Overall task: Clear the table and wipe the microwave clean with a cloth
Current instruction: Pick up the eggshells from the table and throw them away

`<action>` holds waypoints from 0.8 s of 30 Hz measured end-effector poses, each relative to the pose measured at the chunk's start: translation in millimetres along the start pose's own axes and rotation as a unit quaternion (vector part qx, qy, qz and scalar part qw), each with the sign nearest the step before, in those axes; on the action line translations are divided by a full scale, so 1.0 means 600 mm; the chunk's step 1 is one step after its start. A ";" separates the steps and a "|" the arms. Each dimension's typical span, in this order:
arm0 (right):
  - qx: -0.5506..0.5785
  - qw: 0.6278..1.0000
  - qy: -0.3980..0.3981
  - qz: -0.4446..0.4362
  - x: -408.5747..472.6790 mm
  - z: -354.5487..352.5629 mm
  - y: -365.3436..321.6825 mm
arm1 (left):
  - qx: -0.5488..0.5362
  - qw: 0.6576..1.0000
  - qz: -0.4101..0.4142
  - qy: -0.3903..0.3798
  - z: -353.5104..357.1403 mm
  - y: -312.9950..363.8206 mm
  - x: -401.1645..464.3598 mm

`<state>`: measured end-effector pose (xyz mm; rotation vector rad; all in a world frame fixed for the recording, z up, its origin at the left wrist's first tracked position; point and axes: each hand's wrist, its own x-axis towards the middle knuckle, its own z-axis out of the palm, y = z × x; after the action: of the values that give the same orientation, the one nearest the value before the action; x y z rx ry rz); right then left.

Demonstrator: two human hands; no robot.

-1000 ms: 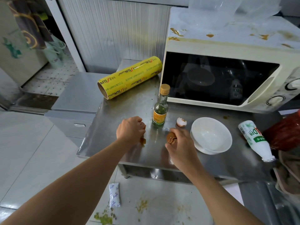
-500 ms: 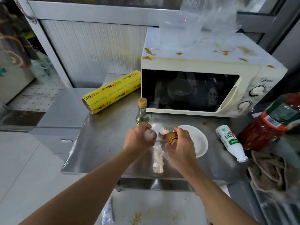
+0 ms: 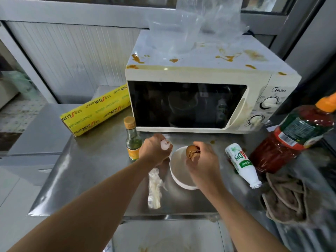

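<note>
Two hands hold eggshell pieces over one white bowl.

Head view: the left hand (image 3: 154, 151) grips a pale shell piece (image 3: 165, 144); the right hand (image 3: 201, 160) pinches a brown eggshell (image 3: 192, 150) above the bowl (image 3: 177, 171) on the steel table (image 3: 91, 179). One stained microwave (image 3: 200, 99) stands behind. Three bottles, one yellow wrap roll (image 3: 96, 111) and one brown cloth (image 3: 289, 197), at the table's right edge.
</note>
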<state>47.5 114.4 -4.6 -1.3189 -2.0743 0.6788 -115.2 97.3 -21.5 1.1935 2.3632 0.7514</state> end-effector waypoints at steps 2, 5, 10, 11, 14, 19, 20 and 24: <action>0.000 1.000 0.012 -0.001 0.003 0.002 0.008 | 0.033 0.999 -0.006 -0.020 0.010 -0.007 0.002; 0.003 1.000 0.021 -0.005 0.002 0.004 0.015 | 0.059 0.997 -0.009 -0.039 0.022 -0.017 -0.002; 0.006 1.000 0.000 0.002 0.001 0.003 0.024 | 0.054 0.998 -0.004 -0.030 0.028 -0.019 -0.003; 0.007 1.000 -0.002 0.002 0.000 0.001 0.024 | 0.051 0.998 -0.001 -0.030 0.029 -0.019 -0.003; 0.008 1.000 -0.005 -0.001 -0.004 -0.004 0.023 | 0.032 0.999 -0.001 -0.017 0.026 -0.017 -0.005; -0.004 1.000 -0.009 -0.007 -0.011 -0.017 0.015 | -0.012 1.000 -0.003 0.024 -0.005 -0.010 -0.018; -0.007 1.000 -0.010 -0.010 -0.013 -0.020 0.011 | -0.014 0.999 0.002 0.028 -0.013 -0.006 -0.022; -0.007 1.000 -0.016 -0.016 -0.022 -0.040 -0.015 | -0.014 0.999 0.015 0.043 -0.052 0.013 -0.046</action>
<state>63.6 101.7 15.8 -1.2883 -2.1244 0.6759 -112.1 69.3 10.7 1.2097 2.4011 0.8592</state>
